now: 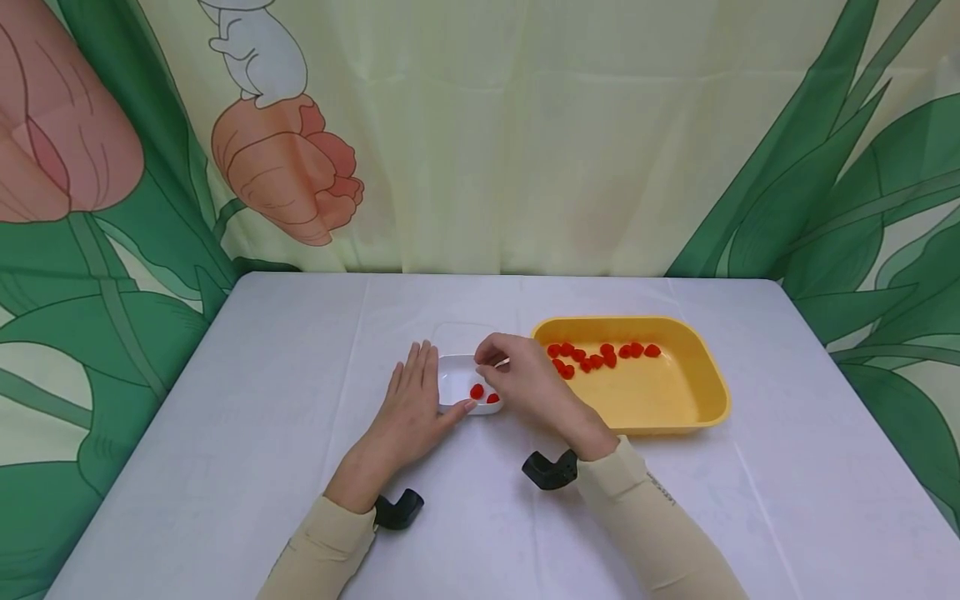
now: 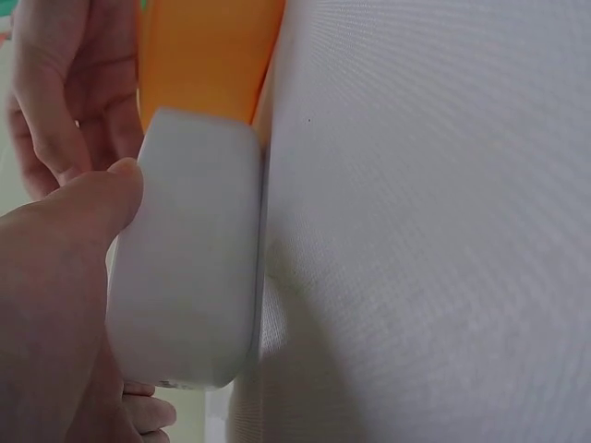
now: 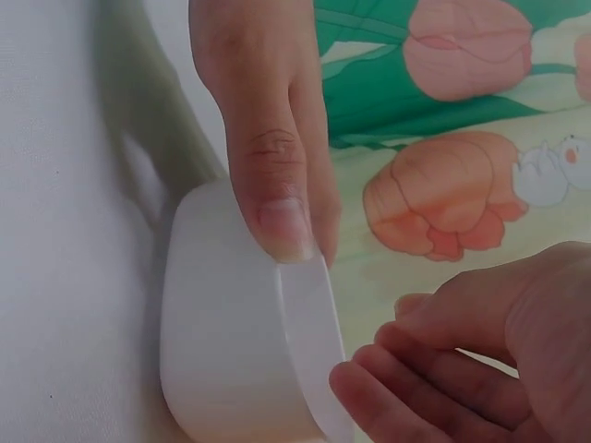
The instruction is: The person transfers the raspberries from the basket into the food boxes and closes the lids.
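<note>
I'd handle the small red raspberries (image 1: 477,391) as light and soft, easily dented, though from this far off I can't tell whether they are real or moulded. I'd take one across its middle between thumb and index fingertip, squeezing barely at all; the bumpy skin should stop it slipping. Two lie in the near right part of the white rounded box (image 1: 456,379), and a loose raspberry cluster (image 1: 607,350) spreads over the left and far part of the yellow tray (image 1: 648,404), which sits to the right of the box on the tabletop (image 1: 450,533). The box itself looks like smooth, stiff plastic, probably light enough to skid when nudged, so I'd steady it by its walls.

I have the left hand (image 1: 411,417) at the box's left side, fingers straight and close together, thumb stretched across so that its tip rests on the near rim. The right hand (image 1: 525,379) reaches in from the near right, forearm angled toward the far left, with fingers bent and the thumb near the index finger above the box. No red shows at those fingertips, and I can't tell whether they pinch a raspberry or nothing
</note>
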### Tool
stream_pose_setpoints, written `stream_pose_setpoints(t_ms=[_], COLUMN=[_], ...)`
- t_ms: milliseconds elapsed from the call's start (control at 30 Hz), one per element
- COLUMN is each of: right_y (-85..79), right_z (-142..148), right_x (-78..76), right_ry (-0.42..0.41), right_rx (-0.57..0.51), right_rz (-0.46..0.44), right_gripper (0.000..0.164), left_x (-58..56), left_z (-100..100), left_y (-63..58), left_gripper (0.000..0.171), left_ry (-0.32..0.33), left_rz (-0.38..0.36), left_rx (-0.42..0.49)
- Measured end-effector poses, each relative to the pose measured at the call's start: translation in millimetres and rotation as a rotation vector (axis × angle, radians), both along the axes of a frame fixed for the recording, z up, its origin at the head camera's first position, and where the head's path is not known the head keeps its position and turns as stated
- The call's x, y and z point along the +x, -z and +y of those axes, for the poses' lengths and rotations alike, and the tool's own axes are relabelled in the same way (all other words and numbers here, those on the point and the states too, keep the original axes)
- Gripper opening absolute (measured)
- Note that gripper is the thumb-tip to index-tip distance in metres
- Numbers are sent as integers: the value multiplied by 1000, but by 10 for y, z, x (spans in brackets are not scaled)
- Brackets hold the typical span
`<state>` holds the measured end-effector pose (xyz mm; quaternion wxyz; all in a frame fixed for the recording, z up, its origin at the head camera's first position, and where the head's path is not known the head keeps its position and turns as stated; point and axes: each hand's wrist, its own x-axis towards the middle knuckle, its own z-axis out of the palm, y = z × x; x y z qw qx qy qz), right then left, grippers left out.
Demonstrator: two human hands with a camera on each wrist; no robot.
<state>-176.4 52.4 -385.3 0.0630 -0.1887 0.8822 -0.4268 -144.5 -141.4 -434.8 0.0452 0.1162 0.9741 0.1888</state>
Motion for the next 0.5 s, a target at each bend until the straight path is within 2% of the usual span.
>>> stream_pose_setpoints(t_ms=[233,500], right_y=[-56,-81], right_z=[91,253], right_x=[1,3], right_ry=[13,75], right_rx=[-27,-57], right_rz=[5,22], right_gripper=[15,14], left_x=[1,3], left_z=[5,-1], left_y=[4,6], left_gripper=[103,102], left_ry=[5,4], left_rz=[3,5], left_rx=[11,27])
